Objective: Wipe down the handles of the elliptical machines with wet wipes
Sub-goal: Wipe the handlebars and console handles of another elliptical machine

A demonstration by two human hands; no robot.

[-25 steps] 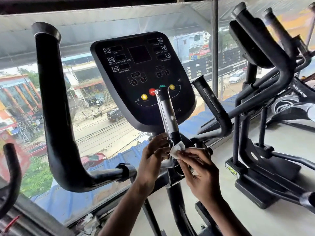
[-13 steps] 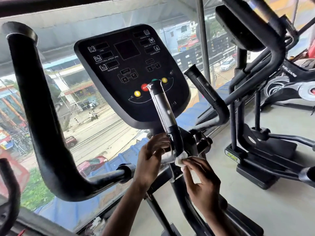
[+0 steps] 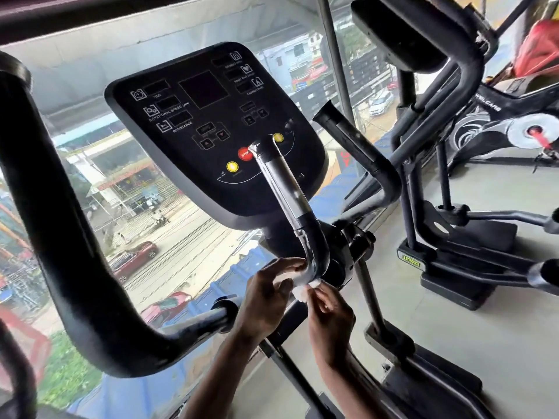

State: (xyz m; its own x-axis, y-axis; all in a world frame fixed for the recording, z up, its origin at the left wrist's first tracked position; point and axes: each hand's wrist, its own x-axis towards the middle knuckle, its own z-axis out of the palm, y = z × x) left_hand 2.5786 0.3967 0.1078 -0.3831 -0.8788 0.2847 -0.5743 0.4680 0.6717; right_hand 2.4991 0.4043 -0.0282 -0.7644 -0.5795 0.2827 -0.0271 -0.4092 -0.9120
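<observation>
On my feed the wet wipe (image 3: pixel 299 293) sits low on the near elliptical machine (image 3: pixel 341 255). It is wrapped round the bottom of the short handle (image 3: pixel 314 246) that rises in front of the console (image 3: pixel 196 122). It lies where the handle's black tube bends in towards the centre post, below the shiny metal sleeve (image 3: pixel 281 182) higher up.

I see the left hand (image 3: pixel 264 297) on the left side of that bend, its fingers curled round the tube with the wipe under them. The right hand (image 3: pixel 331 316) is just to the right and a little nearer. Its thumb and fingertips pinch the loose white end of the wipe, and its other fingers are loosely bent. The two hands almost touch, with the wipe between them.

To the left, the long curved handle (image 3: pixel 60 213) sweeps down from the top corner to a bar near the left wrist. A second short handle (image 3: pixel 354 140) stands to the right of the console. Farther right, another elliptical machine (image 3: pixel 453 243) stands on the grey floor (image 3: pixel 499 343). Behind the console a window (image 3: pixel 181 252) looks down on a street with red cars (image 3: pixel 133 258).
</observation>
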